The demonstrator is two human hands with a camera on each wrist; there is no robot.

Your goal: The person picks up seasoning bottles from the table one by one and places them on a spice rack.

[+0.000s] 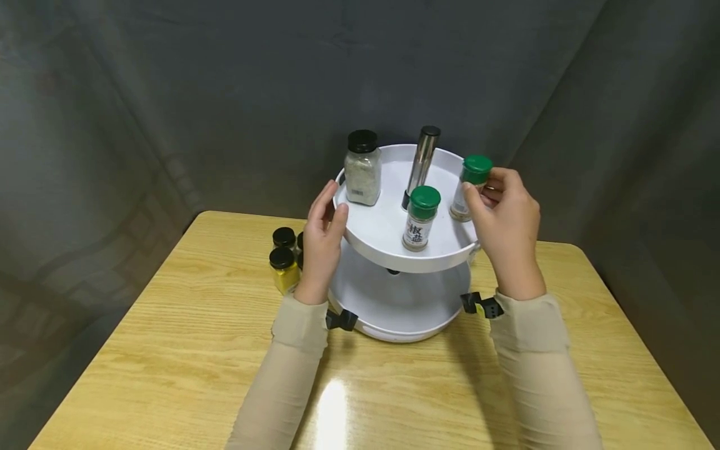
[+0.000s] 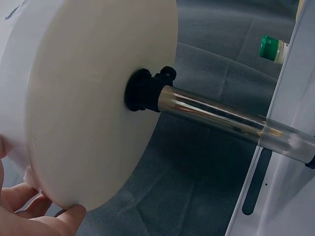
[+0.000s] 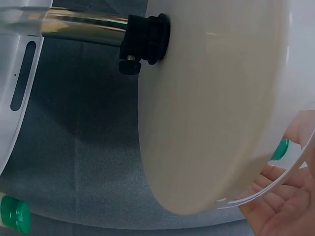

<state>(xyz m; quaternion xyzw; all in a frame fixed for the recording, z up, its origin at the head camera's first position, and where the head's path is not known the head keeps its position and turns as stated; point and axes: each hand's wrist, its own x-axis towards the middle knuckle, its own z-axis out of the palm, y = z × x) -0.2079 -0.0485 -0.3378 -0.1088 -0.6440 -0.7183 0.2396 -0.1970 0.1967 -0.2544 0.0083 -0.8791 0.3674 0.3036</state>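
My right hand (image 1: 509,215) pinches a green-capped spice shaker (image 1: 477,170) over the right side of the upper white tray (image 1: 388,240); whether the shaker's base touches the tray is hard to tell. At the tray's left rim is my left hand (image 1: 323,247), its thumb in front and its fingers (image 2: 39,206) curled at the edge and underside. A second green-capped shaker (image 1: 419,225) stands upright near the tray's front. Left of the metal post (image 1: 422,162) stands a larger black-capped jar (image 1: 362,175) of pale contents.
Below lies the lower tray (image 1: 394,306), joined by the post. Several small black-capped jars, one yellow (image 1: 285,275), stand on the wooden table (image 1: 185,337) at left, partly hidden. Another green-capped shaker (image 3: 17,216) shows beyond the rack in both wrist views. Dark cloth (image 1: 253,106) hangs behind.
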